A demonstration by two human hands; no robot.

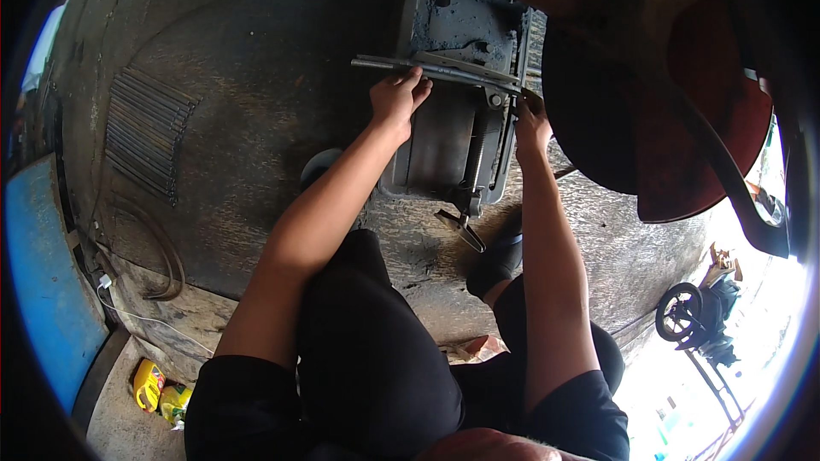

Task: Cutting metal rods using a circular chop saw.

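Blk sleeve (243,401) nearest, L hand (397,101) pinches rod (450,75), R hand (533,126) at end, grip unclear.

Matt metal rod (453,75), rough scuffed floor (248,162)

The fingertips of the right hand (533,126), toward two o'clock, are lost in shadow beside the metal rod (453,74). Farther that way, a dark red cover (713,115) fades into blackness at its top. At ten o'clock, near centre, the left forearm (331,205) partly hides a grey round object (319,166). The view's curved edge crops a blue panel (43,265) at nine o'clock. At four, glare blurs things beyond a small wheel (680,290).
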